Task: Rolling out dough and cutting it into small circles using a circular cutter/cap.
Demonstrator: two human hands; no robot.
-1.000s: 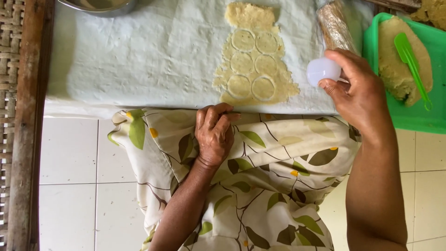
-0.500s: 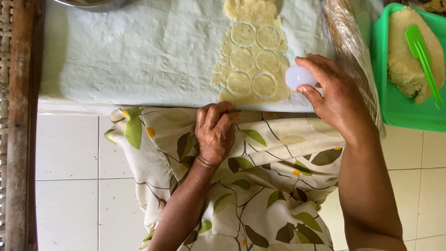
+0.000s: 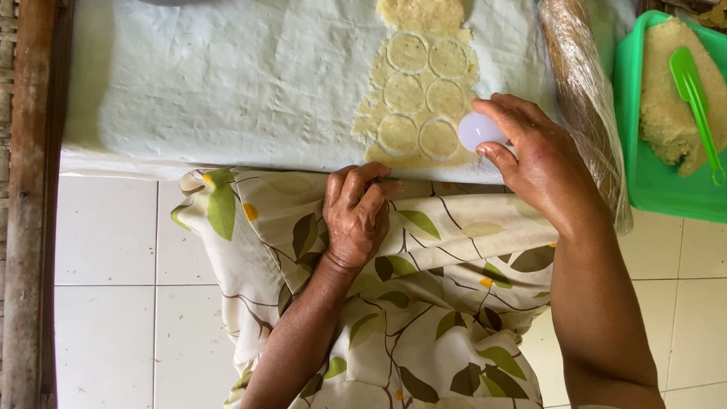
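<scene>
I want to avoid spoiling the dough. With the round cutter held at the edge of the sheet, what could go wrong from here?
1. The right hand holds the round cutter at the right edge of the rolled dough, where little uncut dough remains; the next circle may come out incomplete.
2. The six cut circles lie close together; another cut might overlap one.
3. The wrapped rolling pin lies close behind that hand, which might bump it.

Right hand pinching — left hand (curled).

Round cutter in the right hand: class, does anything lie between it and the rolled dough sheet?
Nothing visible does. The right hand holds the round cutter just right of the dough sheet, beside the cut circles, with only bare cloth between.
</scene>
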